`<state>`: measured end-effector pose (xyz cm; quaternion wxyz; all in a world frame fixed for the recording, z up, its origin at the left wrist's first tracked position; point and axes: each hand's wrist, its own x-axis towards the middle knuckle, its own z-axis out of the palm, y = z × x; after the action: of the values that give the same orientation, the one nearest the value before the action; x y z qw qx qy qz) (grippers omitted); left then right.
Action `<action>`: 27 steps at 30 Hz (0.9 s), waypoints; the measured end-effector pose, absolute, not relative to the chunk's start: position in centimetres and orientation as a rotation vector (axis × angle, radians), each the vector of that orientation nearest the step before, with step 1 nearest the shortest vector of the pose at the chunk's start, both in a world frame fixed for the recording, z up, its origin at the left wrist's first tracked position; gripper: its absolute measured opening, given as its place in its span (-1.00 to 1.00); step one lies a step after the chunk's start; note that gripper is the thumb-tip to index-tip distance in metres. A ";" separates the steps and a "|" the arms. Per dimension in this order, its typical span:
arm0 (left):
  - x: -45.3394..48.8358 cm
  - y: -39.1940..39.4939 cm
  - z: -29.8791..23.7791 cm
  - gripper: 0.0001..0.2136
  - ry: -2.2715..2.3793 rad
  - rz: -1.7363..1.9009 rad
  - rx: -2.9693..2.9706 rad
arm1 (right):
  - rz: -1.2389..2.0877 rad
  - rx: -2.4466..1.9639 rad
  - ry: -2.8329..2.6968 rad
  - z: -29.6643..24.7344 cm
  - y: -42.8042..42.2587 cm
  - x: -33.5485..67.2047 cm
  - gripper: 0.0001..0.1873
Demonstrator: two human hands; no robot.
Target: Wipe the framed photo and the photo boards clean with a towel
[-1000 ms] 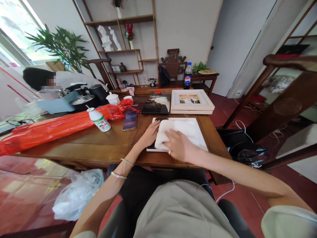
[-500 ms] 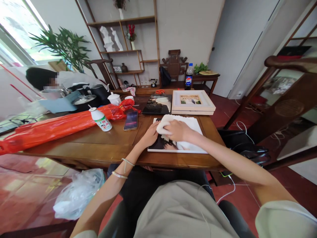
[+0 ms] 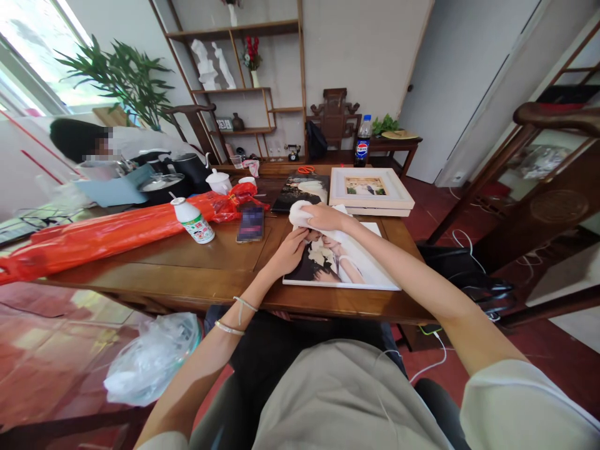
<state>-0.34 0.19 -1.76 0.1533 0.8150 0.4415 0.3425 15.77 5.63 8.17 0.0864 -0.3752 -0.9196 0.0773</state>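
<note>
Right hand (image 3: 327,217) clamped on white cloth (image 3: 299,214) at far left corner of photo panel (image 3: 344,265), left hand (image 3: 289,252) flat on panel's left edge, panel by near right corner of tabletop (image 3: 229,265)

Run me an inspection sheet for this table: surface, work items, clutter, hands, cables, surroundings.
Surface: brown wooden table, glossy.
Work items: couple's photo panel lying flat, picture up; white cloth bunched at its far edge.
Clutter: smartphone, white drink bottle with straw, red plastic-wrapped bundle, white teapot; white-framed photo beyond the panel.
Hands: left hand on the panel's left side; right hand gripping the cloth.
Cables: white cable on the floor, right; dark wires at the table's left end.
Surroundings: another person beyond the kettle; wooden shelf behind; plastic bag on the floor, left.
</note>
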 end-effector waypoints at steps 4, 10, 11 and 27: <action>-0.3 0.1 -1.7 -0.62 1.270 0.976 2.331 | 0.145 -1.192 -2.742 7.8 4.4 19.8 -0.61; -0.2 0.3 -1.8 -0.61 1.266 0.990 2.329 | -0.052 -1.419 -2.642 5.5 2.4 27.9 -0.57; -0.2 0.3 -1.8 -0.61 1.271 0.989 2.328 | -0.066 -1.444 -2.629 5.3 1.8 28.7 -0.58; -0.6 0.3 -1.9 -0.61 1.272 0.968 2.361 | -0.040 -1.056 -2.748 5.8 -8.3 26.3 -0.64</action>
<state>-0.59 0.31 -1.91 0.1448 0.8194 0.4414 0.3358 26.30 -8.26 5.84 0.0983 -0.3568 -0.9289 -0.0134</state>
